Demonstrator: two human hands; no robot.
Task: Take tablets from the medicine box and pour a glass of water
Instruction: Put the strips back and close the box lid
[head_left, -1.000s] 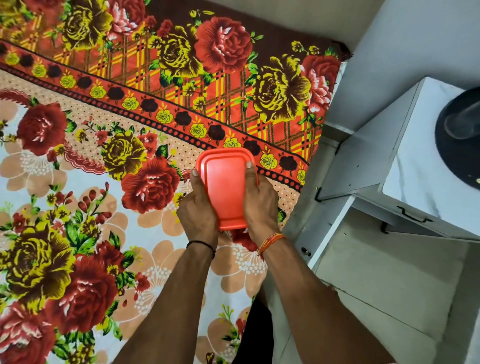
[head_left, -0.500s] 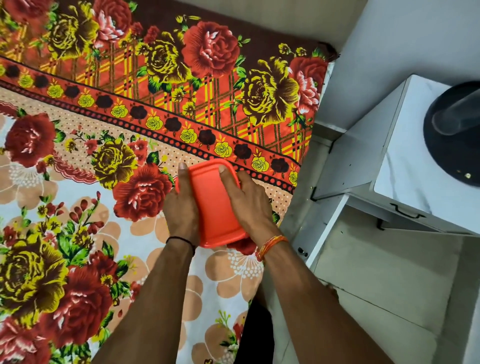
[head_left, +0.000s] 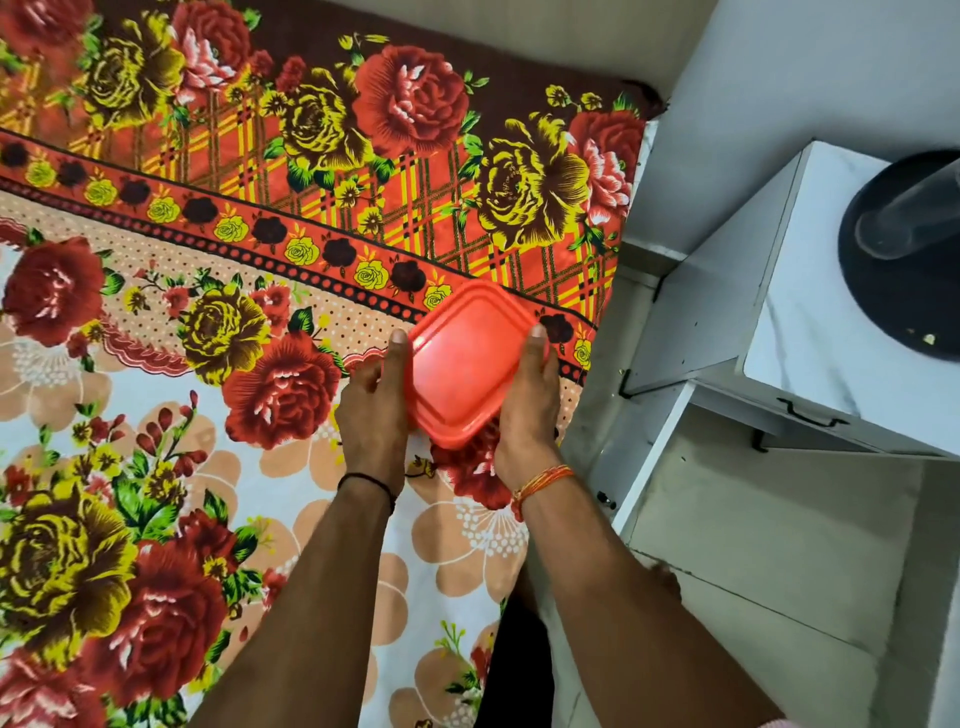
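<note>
An orange-red plastic medicine box (head_left: 467, 364) with its lid on is held over the flowered bedsheet (head_left: 208, 312), near the bed's right edge. My left hand (head_left: 371, 410) grips its left side, thumb along the rim. My right hand (head_left: 524, 410) grips its right side. The box is rotated so a corner points away from me. Its contents are hidden. No glass or water is in view.
A white marble-topped bedside cabinet (head_left: 810, 332) stands to the right of the bed, with a black round base (head_left: 904, 260) on top. Its drawer handles (head_left: 808, 415) face the pale tiled floor (head_left: 753, 545) below.
Both hands have turned the box so its lid faces up more squarely and shifted it slightly right. My fingers moved from over the lid to its sides.
</note>
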